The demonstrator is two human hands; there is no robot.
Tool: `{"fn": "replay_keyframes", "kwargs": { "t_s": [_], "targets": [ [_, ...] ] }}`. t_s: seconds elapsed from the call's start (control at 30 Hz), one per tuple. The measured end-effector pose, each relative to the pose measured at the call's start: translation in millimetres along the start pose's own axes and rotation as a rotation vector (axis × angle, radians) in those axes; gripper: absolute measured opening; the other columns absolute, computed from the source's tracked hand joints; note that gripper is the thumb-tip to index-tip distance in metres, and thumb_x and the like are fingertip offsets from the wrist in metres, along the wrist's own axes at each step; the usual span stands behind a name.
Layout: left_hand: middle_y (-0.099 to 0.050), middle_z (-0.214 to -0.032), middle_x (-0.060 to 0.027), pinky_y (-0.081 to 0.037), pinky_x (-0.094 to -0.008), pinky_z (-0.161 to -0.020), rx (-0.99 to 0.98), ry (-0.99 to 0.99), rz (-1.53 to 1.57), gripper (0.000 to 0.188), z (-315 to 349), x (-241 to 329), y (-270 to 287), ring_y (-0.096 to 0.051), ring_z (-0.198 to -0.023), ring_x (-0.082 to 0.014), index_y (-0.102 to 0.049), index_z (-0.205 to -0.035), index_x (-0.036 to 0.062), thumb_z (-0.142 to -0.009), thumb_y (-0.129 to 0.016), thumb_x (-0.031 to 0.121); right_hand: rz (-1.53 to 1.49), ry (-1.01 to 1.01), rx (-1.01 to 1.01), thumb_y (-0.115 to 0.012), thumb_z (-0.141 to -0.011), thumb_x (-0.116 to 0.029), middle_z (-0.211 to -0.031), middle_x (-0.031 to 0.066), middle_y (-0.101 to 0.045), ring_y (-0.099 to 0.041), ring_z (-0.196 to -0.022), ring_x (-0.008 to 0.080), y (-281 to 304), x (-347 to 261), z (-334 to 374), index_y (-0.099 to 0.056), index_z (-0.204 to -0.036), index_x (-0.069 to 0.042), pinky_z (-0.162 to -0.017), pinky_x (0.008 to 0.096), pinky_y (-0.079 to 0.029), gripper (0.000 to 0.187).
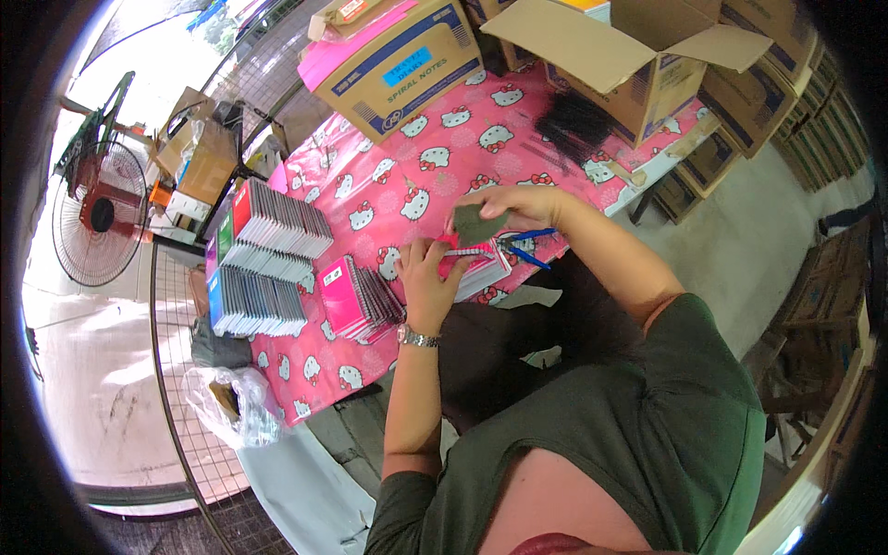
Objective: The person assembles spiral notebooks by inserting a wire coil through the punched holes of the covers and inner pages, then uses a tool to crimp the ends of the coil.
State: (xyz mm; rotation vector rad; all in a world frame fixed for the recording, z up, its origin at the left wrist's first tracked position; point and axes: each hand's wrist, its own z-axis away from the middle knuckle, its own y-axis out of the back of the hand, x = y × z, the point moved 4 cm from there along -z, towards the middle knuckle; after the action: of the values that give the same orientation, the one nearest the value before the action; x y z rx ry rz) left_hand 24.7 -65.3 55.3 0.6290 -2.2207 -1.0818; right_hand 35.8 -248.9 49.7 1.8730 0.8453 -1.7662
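My left hand (427, 277), with a metal watch (419, 339) at the wrist, has its fingers and thumb closed on the left end of a small pink-covered notebook (467, 265) near the table edge. My right hand (523, 203) pinches a grey-green board (481, 225) just above that notebook; whether the board is joined to it I cannot tell. Blue-handled pliers (531, 250) lie open at the notebook's right, below my right hand. Left of my left hand, a stack of pink spiral notebooks (356, 301) leans in a fanned row.
Rows of blue notebooks (257, 303) and red notebooks (277, 220) stand on the left of the pink cat-print tablecloth (499, 138). Far back are a closed carton (398, 74), an open carton (647, 83) and a pile of black wire spirals (575, 128). A fan (102, 215) stands left.
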Motion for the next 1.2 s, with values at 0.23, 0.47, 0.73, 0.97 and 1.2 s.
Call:
{"fn": "replay_keyframes", "kwargs": {
  "t_s": [0.23, 0.47, 0.73, 0.97, 1.2],
  "targets": [
    [-0.059, -0.092, -0.0114, -0.043, -0.0433, -0.079, -0.007, -0.014, 0.049, 0.041, -7.4, -3.1, 1.6, -0.053, -0.092, -0.0327, -0.06, -0.091, 0.0025, -0.067, -0.085, 0.025, 0.024, 0.045, -0.041, -0.069, -0.079, -0.037, -0.112, 0.0079, -0.063, -0.057, -0.109, 0.0174, 2.2, -6.3, -5.1, -0.058, -0.12, 0.001, -0.095, 0.0314, -0.043, 0.057],
    [-0.06, -0.095, -0.0108, -0.041, -0.0448, -0.085, -0.016, 0.052, 0.123, 0.046, -5.2, -10.1, -2.8, -0.054, -0.099, -0.0324, -0.06, -0.097, 0.005, -0.069, -0.083, 0.033, 0.423, -0.079, 0.002, -0.073, -0.074, -0.036, -0.111, 0.0074, -0.062, -0.057, -0.109, 0.0182, 19.2, 6.8, -14.8, -0.062, -0.115, -0.001, -0.097, 0.0334, -0.042, 0.055],
    [-0.06, -0.095, -0.0122, -0.044, -0.0417, -0.084, 0.012, 0.089, 0.196, 0.037, -4.9, -21.5, 6.7, -0.056, -0.094, -0.0324, -0.059, -0.095, 0.0015, -0.072, -0.082, 0.019, 0.236, -0.068, -0.017, -0.071, -0.08, -0.027, -0.112, 0.0061, -0.063, -0.059, -0.104, 0.0151, 20.7, 4.2, -37.3, -0.059, -0.119, -0.002, -0.091, 0.0308, -0.046, 0.048],
    [-0.059, -0.101, -0.0121, -0.047, -0.0369, -0.08, -0.052, 0.066, 0.196, 0.028, 0.2, -53.0, 12.4, -0.057, -0.091, -0.0274, -0.058, -0.101, -0.0006, -0.081, -0.075, 0.01, -0.143, -0.081, -0.12, -0.069, -0.083, -0.023, -0.109, 0.0046, -0.064, -0.059, -0.102, 0.0129, 12.8, 5.4, -54.8, -0.061, -0.117, -0.004, -0.089, 0.0287, -0.046, 0.04],
    [-0.059, -0.086, -0.0056, -0.044, -0.0265, -0.059, -0.146, 0.377, 0.546, 0.028, 9.8, -77.7, -7.5, -0.053, -0.067, -0.0134, -0.058, -0.102, 0.0028, -0.082, -0.076, 0.011, -0.332, 0.021, -0.149, -0.069, -0.082, -0.024, -0.106, 0.0041, -0.065, -0.06, -0.101, 0.0132, 12.5, 6.4, -61.7, -0.064, -0.111, -0.005, -0.089, 0.0295, -0.046, 0.035]
  ]
}}
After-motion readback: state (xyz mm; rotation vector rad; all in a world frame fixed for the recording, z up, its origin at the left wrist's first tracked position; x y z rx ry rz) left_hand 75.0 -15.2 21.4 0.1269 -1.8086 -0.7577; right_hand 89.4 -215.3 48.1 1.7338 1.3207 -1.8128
